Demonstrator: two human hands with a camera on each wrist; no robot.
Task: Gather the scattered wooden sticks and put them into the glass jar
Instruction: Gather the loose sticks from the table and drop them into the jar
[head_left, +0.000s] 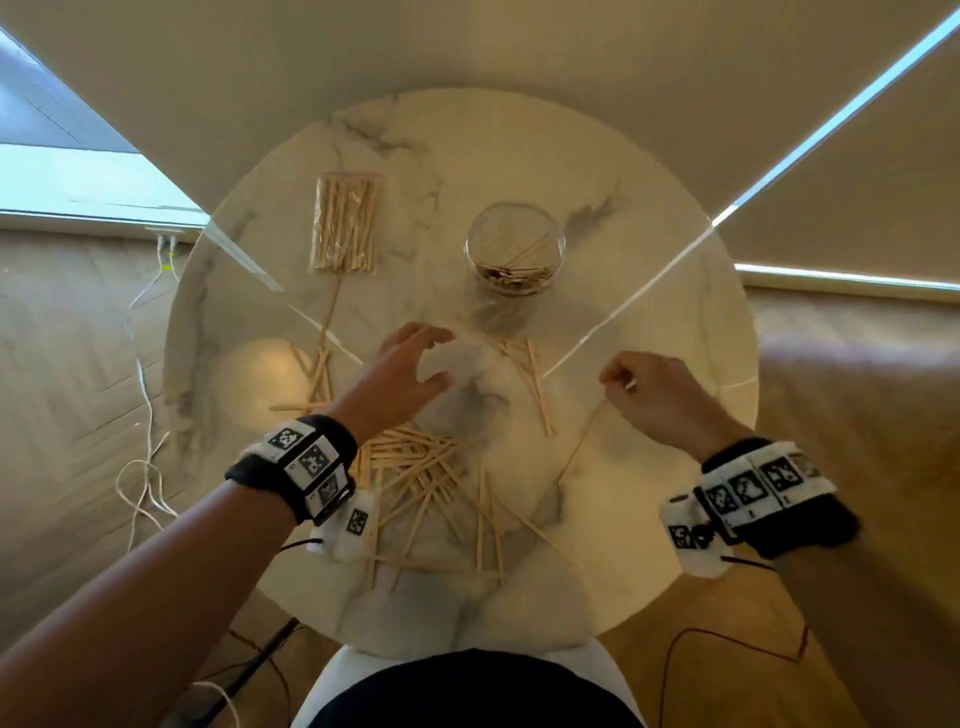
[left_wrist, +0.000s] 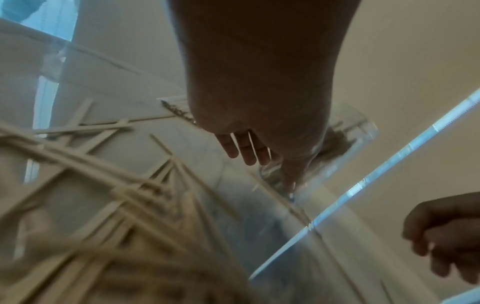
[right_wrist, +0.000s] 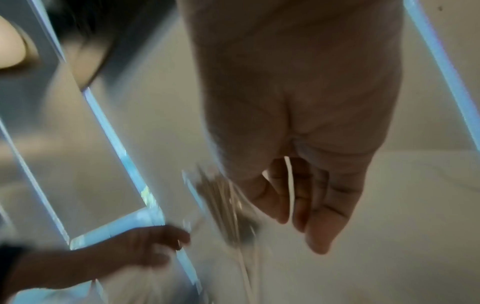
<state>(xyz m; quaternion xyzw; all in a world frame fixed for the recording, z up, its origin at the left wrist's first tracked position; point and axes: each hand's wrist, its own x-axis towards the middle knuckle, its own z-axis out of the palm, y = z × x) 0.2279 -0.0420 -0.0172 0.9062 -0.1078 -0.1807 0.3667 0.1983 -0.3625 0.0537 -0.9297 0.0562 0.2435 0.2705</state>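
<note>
A glass jar (head_left: 514, 249) with several sticks inside stands at the back middle of the round marble table (head_left: 649, 312). Loose wooden sticks lie in a heap (head_left: 415, 467) near the front. A smaller cluster of sticks (head_left: 532, 379) lies in front of the jar, and more lie at the left (head_left: 317, 374). My left hand (head_left: 441, 358) hovers between these groups, fingers spread, holding nothing; in the left wrist view the left hand (left_wrist: 267, 162) shows in front of the jar (left_wrist: 348, 139). My right hand (head_left: 623, 384) is curled and pinches one thin stick (right_wrist: 290, 185), which trails down behind it (head_left: 576, 449).
A clear packet of sticks (head_left: 343, 223) lies at the back left of the table. White cables (head_left: 145, 415) trail over the wooden floor to the left. Window blinds (head_left: 519, 52) hang just behind the table. The table's right front edge (head_left: 670, 582) is close to my right wrist.
</note>
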